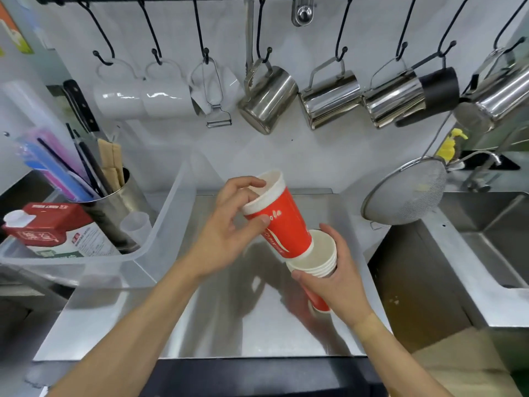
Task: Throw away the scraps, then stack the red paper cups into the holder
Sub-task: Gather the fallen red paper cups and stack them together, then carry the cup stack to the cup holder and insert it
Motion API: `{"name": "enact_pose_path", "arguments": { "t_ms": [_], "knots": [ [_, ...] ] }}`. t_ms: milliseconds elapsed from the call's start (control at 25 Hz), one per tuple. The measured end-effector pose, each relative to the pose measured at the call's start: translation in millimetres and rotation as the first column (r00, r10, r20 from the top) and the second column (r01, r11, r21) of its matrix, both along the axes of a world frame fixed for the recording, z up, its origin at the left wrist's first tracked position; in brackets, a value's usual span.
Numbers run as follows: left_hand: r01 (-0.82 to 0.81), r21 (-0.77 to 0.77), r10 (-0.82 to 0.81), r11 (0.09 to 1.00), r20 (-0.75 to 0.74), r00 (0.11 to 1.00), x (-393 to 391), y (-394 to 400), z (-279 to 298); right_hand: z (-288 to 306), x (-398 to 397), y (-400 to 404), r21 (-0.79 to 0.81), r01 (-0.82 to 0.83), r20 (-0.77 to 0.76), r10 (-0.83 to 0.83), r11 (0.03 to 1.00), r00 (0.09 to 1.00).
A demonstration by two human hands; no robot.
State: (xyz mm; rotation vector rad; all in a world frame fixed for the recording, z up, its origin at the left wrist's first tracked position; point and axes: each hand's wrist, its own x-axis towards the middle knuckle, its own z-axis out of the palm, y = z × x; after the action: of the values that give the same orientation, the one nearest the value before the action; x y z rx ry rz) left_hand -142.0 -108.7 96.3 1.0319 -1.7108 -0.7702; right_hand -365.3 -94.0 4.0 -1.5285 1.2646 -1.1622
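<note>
My left hand point(229, 224) grips a red paper cup point(282, 222) by its white rim, tilted with its base down to the right. That base sits inside the mouth of a stack of nested red cups point(317, 262), which my right hand point(335, 279) holds around the rims. The stack's red lower end point(320, 305) shows below my right palm. Both hands hover over the steel counter point(200, 325). No cup holder or scraps are visible.
A clear plastic bin point(160, 224) at left holds a steel can of straws point(114, 207) and a red carton point(48, 227). Mugs, a peeler and steel pitchers point(269, 98) hang on hooks above. A mesh strainer point(406, 193) leans right of the counter, beside a sink point(486, 233).
</note>
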Motion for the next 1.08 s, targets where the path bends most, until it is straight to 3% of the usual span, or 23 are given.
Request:
{"name": "enact_pose_path", "arguments": {
  "t_ms": [120, 200, 440, 760, 960, 1080],
  "knots": [
    [0.080, -0.052, -0.066, 0.995, 0.230, 0.971, -17.9, 35.3, 2.9, 1.9, 0.3, 24.0, 0.002, -0.038, 0.023, 0.038, 0.999, 0.999],
    [0.132, -0.023, -0.120, 0.991, 0.286, 0.951, -28.2, 53.4, -4.9, 4.8, 0.0, 37.5, 0.002, -0.048, 0.024, 0.048, 0.999, 0.999],
    [-0.001, 0.086, -0.010, 0.996, 0.130, 0.992, -59.4, 88.1, -30.7, 6.7, -6.5, 65.8, -0.046, -0.034, 0.001, 0.034, 0.998, 0.999],
    [-0.035, 0.262, 0.013, 0.964, 0.085, 0.996, -89.8, 110.0, -46.3, 4.2, -20.9, 90.9, -0.060, 0.000, -0.041, -0.002, 0.998, 0.999],
    [0.079, 0.345, -0.062, 0.935, -0.060, 0.996, -116.7, 117.1, -57.5, 4.4, -46.3, 109.2, -0.048, 0.052, -0.110, -0.057, 0.997, 0.992],
    [0.167, 0.391, -0.130, 0.905, -0.118, 0.984, -144.4, 124.9, -65.5, 2.5, -73.9, 128.9, 0.016, 0.083, 0.025, -0.083, 0.996, 0.996]
  ]
}}
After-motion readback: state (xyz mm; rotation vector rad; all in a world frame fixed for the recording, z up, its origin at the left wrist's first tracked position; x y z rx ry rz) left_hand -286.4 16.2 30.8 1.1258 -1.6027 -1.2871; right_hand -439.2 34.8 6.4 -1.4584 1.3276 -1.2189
